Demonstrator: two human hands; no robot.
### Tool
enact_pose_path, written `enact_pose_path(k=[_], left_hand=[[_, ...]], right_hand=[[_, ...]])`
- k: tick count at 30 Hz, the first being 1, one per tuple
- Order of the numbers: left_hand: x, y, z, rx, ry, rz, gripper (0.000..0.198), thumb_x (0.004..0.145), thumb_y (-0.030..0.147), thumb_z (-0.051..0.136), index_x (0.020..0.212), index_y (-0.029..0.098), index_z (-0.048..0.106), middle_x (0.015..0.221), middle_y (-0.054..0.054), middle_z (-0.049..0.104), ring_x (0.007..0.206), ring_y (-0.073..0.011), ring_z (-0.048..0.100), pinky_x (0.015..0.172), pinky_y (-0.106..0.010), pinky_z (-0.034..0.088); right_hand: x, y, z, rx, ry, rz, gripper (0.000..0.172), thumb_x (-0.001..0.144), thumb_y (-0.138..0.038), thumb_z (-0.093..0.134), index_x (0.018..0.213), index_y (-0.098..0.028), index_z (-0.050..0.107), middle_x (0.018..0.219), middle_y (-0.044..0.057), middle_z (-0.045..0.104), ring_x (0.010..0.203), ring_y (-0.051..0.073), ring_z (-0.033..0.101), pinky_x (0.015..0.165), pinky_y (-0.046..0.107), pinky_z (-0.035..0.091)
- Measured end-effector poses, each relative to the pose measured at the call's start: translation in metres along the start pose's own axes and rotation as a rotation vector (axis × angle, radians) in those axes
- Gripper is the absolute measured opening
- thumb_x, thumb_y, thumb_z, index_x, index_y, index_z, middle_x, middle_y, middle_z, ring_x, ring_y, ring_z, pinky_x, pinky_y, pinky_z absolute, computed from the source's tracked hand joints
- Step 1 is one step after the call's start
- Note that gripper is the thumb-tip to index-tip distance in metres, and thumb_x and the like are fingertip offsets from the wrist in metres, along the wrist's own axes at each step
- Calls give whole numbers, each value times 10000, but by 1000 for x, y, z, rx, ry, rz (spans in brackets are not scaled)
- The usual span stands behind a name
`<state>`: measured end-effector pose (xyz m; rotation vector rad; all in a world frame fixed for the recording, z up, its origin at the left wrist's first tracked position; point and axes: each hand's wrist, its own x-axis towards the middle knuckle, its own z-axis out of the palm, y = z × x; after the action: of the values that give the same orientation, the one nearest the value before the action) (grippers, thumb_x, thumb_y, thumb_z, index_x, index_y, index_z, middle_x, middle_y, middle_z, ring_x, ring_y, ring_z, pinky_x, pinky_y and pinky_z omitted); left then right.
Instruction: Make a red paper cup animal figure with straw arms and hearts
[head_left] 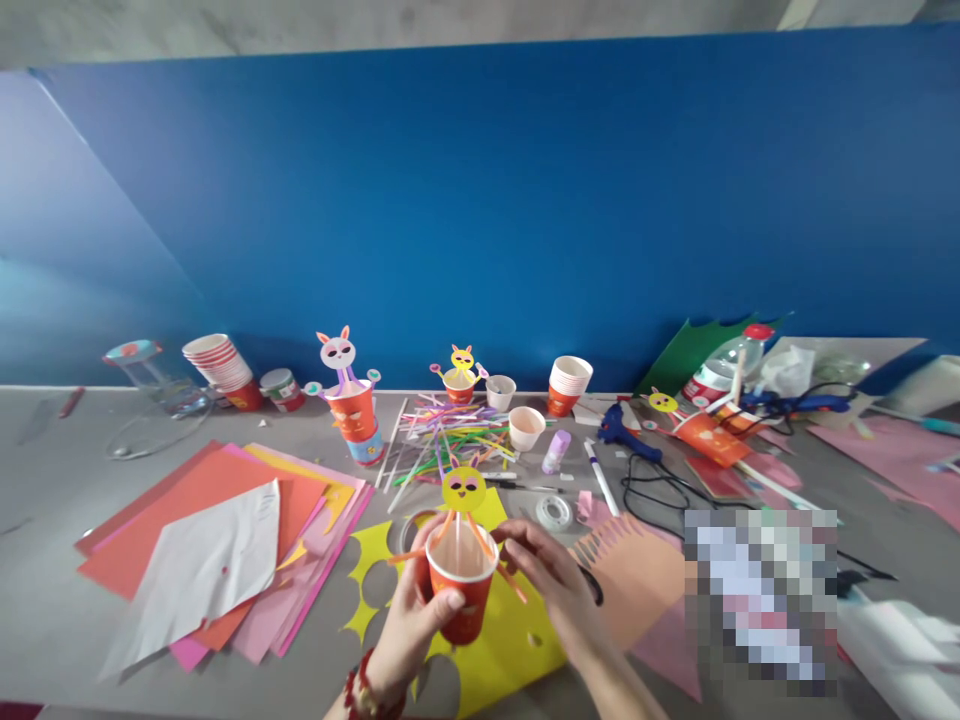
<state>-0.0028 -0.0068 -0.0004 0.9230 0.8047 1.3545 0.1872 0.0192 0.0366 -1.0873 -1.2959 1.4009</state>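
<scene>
My left hand [411, 610] is wrapped round a red paper cup [459, 590] held just above the table at the bottom centre. A yellow paper bunny face [463, 489] on a straw rises from the cup, with orange straws sticking out to both sides. My right hand [551, 580] is beside the cup's right rim, its fingers pinched on one orange straw [510, 580]. Under both hands lies a yellow sheet [510, 640] with round holes cut from it.
Stacked coloured paper [217, 540] lies left. A pile of coloured straws [450, 435], finished cup bunnies [352, 405], cup stacks [221, 368], a tape roll [553, 512], a glue stick [556, 452], a blue glue gun [626, 430] with black cord and a bottle [724, 370] fill the back and right.
</scene>
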Motion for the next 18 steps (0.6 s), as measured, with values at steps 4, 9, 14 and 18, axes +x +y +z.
enact_pose_path(k=[4, 9, 14, 18], left_hand=[[4, -1, -4, -3, 22, 32, 853, 715, 442, 842, 1451, 223, 470, 1340, -150, 628, 1286, -377, 543, 1076, -432, 455], [6, -1, -7, 35, 50, 54, 783, 759, 402, 811, 1443, 228, 472, 1367, -141, 602, 1269, -361, 555, 1060, -414, 469], [5, 3, -2, 68, 43, 50, 807, 734, 425, 830, 1435, 224, 484, 1372, -147, 596, 1302, -374, 523, 1080, -438, 456], [4, 4, -2, 107, 19, -60, 810, 709, 420, 848, 1415, 202, 515, 1244, -161, 684, 1213, -385, 597, 998, -454, 521]], right_hand=[[-6, 19, 1, 65, 9, 21, 331, 873, -484, 653, 1012, -196, 735, 894, 72, 707, 829, 243, 650, 773, 357, 535], [-13, 29, 13, 83, -175, -39, 531, 799, -429, 769, 1288, -276, 632, 1217, 105, 679, 1107, 305, 639, 935, 440, 538], [-10, 24, 25, 34, -204, -38, 636, 779, -389, 816, 1353, -267, 570, 1164, 109, 695, 1071, 309, 667, 868, 421, 580], [-8, 28, 28, 22, -164, -30, 592, 796, -401, 807, 1328, -265, 585, 1124, 104, 707, 941, 282, 709, 787, 397, 601]])
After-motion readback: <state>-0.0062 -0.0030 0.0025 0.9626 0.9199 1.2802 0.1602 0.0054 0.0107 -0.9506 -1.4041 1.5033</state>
